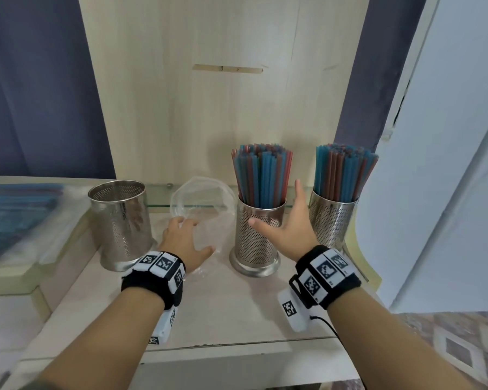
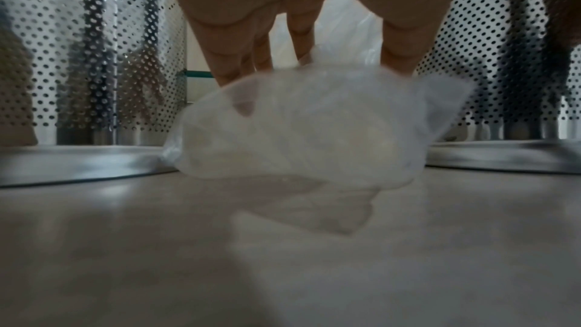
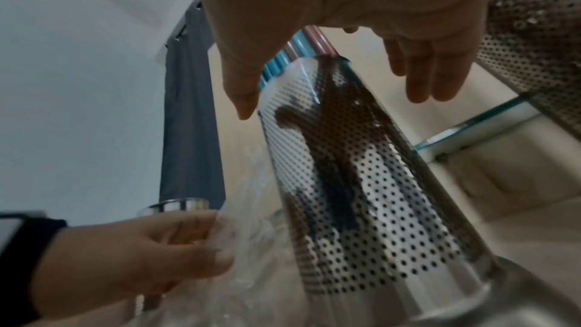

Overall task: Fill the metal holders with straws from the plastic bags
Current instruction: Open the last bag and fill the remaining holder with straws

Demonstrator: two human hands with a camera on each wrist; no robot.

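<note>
On the pale wooden counter (image 1: 237, 319) stand three perforated cylindrical metal holders. The left holder (image 1: 121, 223) is empty; the middle holder (image 1: 255, 237) and the right holder (image 1: 333, 218) are packed with upright blue and red plastic straws (image 1: 261, 175). Between the left and middle holders lies a crumpled clear plastic bag (image 1: 206, 204), empty as far as can be seen. The person's left hand (image 1: 181, 237) grips its near end, fingers (image 2: 220, 59) curled down into the gathered plastic. The right hand (image 1: 290, 223) hangs spread wide, just beside the middle holder, thumb in front of its wall, fingers straight, holding nothing. More bagged straws (image 1: 17, 209) lie blurred at far left.
</note>
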